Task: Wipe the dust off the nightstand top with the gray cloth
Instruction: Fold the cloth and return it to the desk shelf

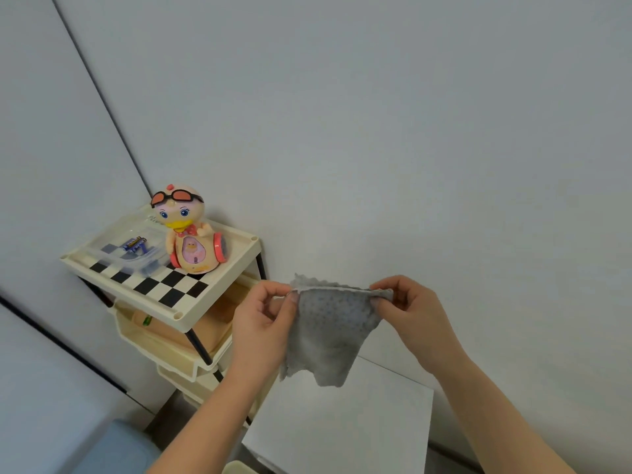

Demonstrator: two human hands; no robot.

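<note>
Both hands pinch the gray cloth [328,333] by its top edge, left hand [263,319] and right hand [410,309], above the white nightstand top [359,422]; a duck toy [191,234] stands on the cream cart [212,295] to the left.

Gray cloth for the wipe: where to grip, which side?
Judgement: take the gray cloth by its top hem, from above, where the left hand and right hand pinch it; it hangs limp over the white nightstand top.
</note>
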